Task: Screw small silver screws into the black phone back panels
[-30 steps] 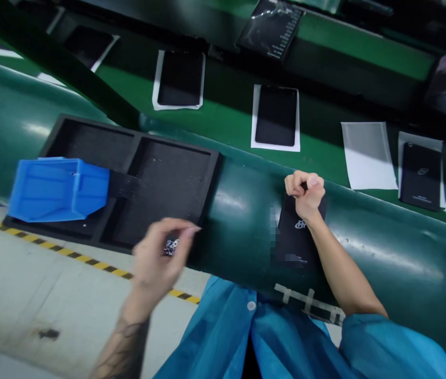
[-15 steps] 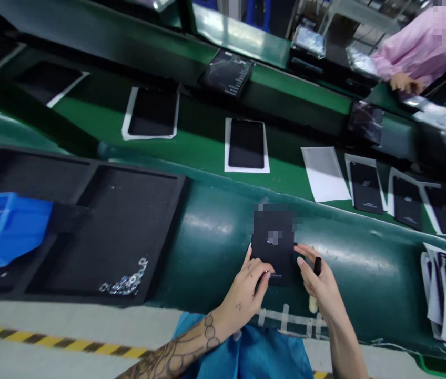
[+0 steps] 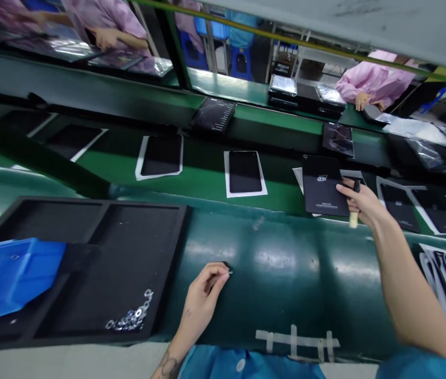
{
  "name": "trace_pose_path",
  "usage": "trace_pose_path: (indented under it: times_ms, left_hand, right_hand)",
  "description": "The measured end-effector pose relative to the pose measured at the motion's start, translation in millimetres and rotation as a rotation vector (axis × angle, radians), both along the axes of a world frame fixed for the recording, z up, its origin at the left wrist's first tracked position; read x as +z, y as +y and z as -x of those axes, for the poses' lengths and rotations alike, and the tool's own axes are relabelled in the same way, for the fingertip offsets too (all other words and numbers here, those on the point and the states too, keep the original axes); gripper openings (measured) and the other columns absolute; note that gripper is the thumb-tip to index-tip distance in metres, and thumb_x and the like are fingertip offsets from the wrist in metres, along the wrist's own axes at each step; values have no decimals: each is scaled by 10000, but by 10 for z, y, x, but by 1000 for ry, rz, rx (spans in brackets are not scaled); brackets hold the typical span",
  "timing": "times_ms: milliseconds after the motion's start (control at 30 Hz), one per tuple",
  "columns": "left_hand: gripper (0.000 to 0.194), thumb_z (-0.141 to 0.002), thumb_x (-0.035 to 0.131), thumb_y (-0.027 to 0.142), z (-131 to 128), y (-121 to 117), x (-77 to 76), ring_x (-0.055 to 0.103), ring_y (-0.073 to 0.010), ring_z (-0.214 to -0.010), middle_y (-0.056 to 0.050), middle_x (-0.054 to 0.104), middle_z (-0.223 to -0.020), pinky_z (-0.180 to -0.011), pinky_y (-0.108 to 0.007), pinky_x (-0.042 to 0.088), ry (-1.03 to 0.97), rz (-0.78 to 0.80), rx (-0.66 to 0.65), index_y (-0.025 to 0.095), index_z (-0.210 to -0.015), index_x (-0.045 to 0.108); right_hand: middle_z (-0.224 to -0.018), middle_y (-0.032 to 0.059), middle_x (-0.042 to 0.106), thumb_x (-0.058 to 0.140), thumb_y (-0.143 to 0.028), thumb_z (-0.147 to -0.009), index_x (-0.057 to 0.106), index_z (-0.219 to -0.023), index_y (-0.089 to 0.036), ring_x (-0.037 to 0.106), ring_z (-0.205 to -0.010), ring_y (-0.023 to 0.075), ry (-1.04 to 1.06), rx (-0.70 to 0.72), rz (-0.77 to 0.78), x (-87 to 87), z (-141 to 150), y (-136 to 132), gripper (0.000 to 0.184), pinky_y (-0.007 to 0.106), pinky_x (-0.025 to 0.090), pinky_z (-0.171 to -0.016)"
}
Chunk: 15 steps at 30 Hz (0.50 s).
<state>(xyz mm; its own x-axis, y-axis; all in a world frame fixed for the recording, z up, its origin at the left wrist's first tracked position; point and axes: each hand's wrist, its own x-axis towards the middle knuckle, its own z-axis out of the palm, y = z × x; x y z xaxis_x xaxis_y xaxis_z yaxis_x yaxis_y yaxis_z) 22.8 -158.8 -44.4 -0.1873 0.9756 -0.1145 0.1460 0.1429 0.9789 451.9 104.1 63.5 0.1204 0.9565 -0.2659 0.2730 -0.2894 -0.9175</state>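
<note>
My right hand (image 3: 361,202) reaches out over the green conveyor belt (image 3: 203,168) and holds a black back cover (image 3: 323,192) by its right edge, together with a small black-and-cream tool (image 3: 354,210). The cover hangs over a white sheet (image 3: 298,176) on the belt. My left hand (image 3: 203,297) rests on the dark green rounded bench edge (image 3: 286,268), its fingertips pinched on something tiny that I cannot make out. A pile of small silvery parts (image 3: 130,316) lies in the black foam tray (image 3: 89,210) to its left.
A blue bin (image 3: 6,276) sits on the tray's left side. More black devices on white sheets (image 3: 244,173) lie along the belt, with several at the right (image 3: 400,205). People in pink coats (image 3: 373,81) work across the line. White tape marks (image 3: 297,339) cross the bench edge.
My right hand has carried the black cover from the bench edge out over the belt at the right. My left hand has let go of the cover and stayed on the bench.
</note>
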Motion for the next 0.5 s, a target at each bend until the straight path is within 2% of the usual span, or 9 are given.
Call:
trace_pose_path:
  times_ms: [33,100,167,200,267,333,433,500]
  left_hand:
    - [346,-1009,712,546,50,-73,-6,782,-239,-928,-85,774,-1000,-838,-319,673,17,11,28,206,-947,724]
    - [367,-1009,705,571,109,-189,-24,783,-226,-841,-66,760,-942,-787,-314,688,28,32,78,206,-1002,741]
    - [388,-1012,689,589,117,-245,-45,789,-229,-805,-74,765,-957,-766,-327,704,35,20,94,209,-1030,761]
    - [387,-1017,681,587,108,-249,-54,786,-227,-790,-83,770,-978,-752,-330,706,45,5,86,210,-1020,771]
    - [378,-1025,675,567,82,-222,-71,768,-217,-764,-96,776,-1011,-718,-325,701,59,-21,53,208,-966,777]
    - [366,-1018,693,548,63,-179,-89,748,-205,-748,-90,777,-1003,-707,-323,699,34,-30,41,199,-937,770]
    - [358,-1002,728,538,70,-141,-120,741,-197,-747,-81,773,-985,-714,-322,698,-43,-20,38,187,-939,763]
    - [357,-994,743,535,83,-139,-138,741,-198,-757,-85,767,-984,-721,-320,690,-87,-31,44,183,-942,763]
  right_hand:
    - [-624,-92,383,933,-491,-742,713,-1240,-184,270,-492,105,-132,17,-8,-44,-65,157,625,262,206,-468]
    - [-734,10,586,891,-415,-774,727,-1147,-164,471,-579,167,-474,15,-82,-195,-59,391,479,310,366,-549]
    - [-944,113,724,835,-347,-817,730,-1103,-159,645,-799,247,-739,57,-204,-374,168,541,358,360,492,-736]
    - [-1024,133,748,801,-340,-853,730,-1097,-162,679,-900,268,-792,129,-261,-459,363,595,311,372,512,-829]
    - [-1103,126,765,720,-364,-940,724,-1129,-174,699,-1005,269,-767,322,-333,-602,868,685,268,368,511,-942]
    - [-1159,117,763,679,-399,-995,712,-1177,-182,697,-1064,258,-715,442,-321,-707,1421,777,286,350,502,-993]
    - [-1227,161,747,698,-414,-1009,697,-1198,-161,686,-1139,281,-711,442,-220,-798,2070,937,316,346,500,-1011]
    - [-1237,219,733,701,-354,-1008,691,-1193,-126,694,-1134,314,-728,406,-160,-818,2306,1032,294,369,511,-989]
